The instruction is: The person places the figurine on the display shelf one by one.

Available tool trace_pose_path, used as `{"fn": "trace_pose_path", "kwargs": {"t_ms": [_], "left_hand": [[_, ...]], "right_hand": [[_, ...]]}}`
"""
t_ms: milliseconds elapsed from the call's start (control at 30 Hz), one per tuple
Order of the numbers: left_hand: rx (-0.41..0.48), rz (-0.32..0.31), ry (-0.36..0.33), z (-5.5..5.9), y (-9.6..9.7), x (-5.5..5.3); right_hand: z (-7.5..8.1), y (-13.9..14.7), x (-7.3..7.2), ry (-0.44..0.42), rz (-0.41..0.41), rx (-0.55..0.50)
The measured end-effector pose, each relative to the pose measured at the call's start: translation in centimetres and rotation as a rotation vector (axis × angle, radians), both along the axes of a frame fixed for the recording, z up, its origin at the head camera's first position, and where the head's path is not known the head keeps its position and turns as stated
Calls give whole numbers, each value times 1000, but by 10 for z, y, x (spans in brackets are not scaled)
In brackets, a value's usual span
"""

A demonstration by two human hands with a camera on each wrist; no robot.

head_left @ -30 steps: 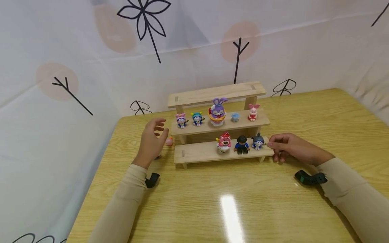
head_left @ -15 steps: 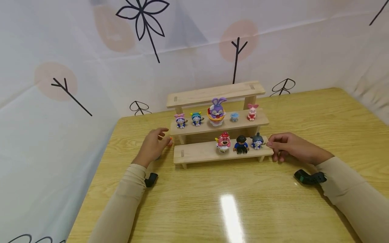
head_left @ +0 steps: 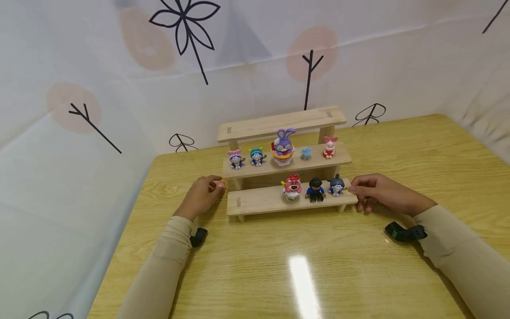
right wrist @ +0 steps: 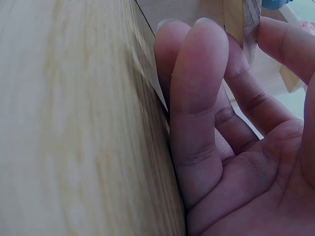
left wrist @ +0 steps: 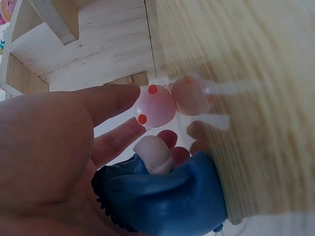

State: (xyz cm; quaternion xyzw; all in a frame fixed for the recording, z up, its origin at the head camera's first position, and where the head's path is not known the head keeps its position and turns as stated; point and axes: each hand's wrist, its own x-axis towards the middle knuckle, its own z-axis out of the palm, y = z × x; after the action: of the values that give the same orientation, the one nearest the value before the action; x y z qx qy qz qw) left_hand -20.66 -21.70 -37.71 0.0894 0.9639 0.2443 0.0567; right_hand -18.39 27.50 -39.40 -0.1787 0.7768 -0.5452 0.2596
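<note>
My left hand (head_left: 200,197) is beside the left end of a three-step wooden display stand (head_left: 255,201). Its thumb and fingers pinch a small round pink toy (left wrist: 160,107) with red-orange dots, low at the table. A dark blue toy figure (left wrist: 167,196) with a pale round part lies close under the palm in the left wrist view; the hand hides it from the head view. At the other end, my right hand (head_left: 382,192) grips the lowest step, thumb against its edge, beside a grey-capped blue figurine (head_left: 336,186).
The lowest step also bears a black-haired doll (head_left: 316,190) and a pink bear figurine (head_left: 292,187). On the middle step are a purple rabbit (head_left: 283,148), a small light-blue piece (head_left: 306,153), a piglet (head_left: 329,148) and two blue figurines. A patterned cloth (head_left: 255,84) hangs behind.
My left hand has lowered toward the table, and its fingers have closed on the round pink toy. The right hand keeps its hold on the stand.
</note>
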Motion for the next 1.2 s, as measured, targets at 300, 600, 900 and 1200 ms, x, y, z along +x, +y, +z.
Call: {"fn": "trace_pose_path", "kwargs": {"t_ms": [300, 600, 900, 1200], "left_hand": [[28, 18, -28, -1, 0, 3], [67, 23, -47, -1, 0, 4], [20, 5, -77, 0, 1, 5], [70, 51, -27, 3, 0, 3]], "right_hand": [[0, 0, -1, 0, 5, 4], [-2, 0, 0, 4, 15, -7], [-2, -1, 1, 4, 20, -26], [-2, 0, 0, 8, 14, -18]]}}
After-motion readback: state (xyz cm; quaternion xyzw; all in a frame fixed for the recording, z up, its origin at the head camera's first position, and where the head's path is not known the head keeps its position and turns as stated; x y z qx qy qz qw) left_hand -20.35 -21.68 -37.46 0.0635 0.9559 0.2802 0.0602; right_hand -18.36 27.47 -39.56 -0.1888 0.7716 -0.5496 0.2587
